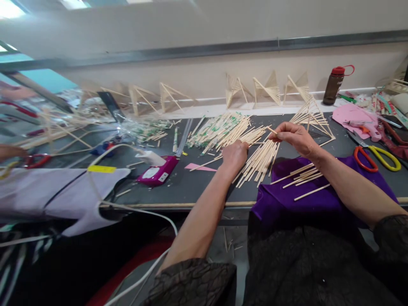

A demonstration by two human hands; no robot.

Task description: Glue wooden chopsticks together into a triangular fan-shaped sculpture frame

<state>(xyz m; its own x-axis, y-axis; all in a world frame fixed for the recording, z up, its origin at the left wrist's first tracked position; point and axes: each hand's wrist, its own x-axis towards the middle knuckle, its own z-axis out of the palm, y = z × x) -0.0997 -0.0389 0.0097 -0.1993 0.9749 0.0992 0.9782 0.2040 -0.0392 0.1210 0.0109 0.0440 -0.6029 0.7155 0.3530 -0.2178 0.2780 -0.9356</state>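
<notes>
- We place the stick [272,130] right of the frame's centre, at the fingertips of the right hand [296,137]; its visible end slants toward the upper left.
- We note the governing relation: the loose pile of sticks [259,161] lies just below and left of the right fingertips. Its long axis runs from upper right to lower left, so the held stick lies across it.
- The left hand [234,156] is beside the pile's left edge, while the right fingertips are nearest its upper end. We cannot tell whether either touches it.
- Right fingers: thumb and forefinger pinched together on one stick.
- Left fingers: curled in, knuckles toward us; we cannot tell what, if anything, they grip.
- Count, hands: two of the wearer's, plus one co-worker's hand [11,152], blurred at the left edge.
- Count, sticks: one in the right fingers; about six on the purple cloth [274,199] at lower right, overlap and the forearm preventing an exact figure; the loose pile is too dense to count.
- Count, stick frames: three along the wall at upper right, and one frame [314,119] in front of them; those at upper left are too blurred for a total.
- Count, right side: one bottle [334,87] and one pair of red-and-yellow scissors [366,159].
</notes>
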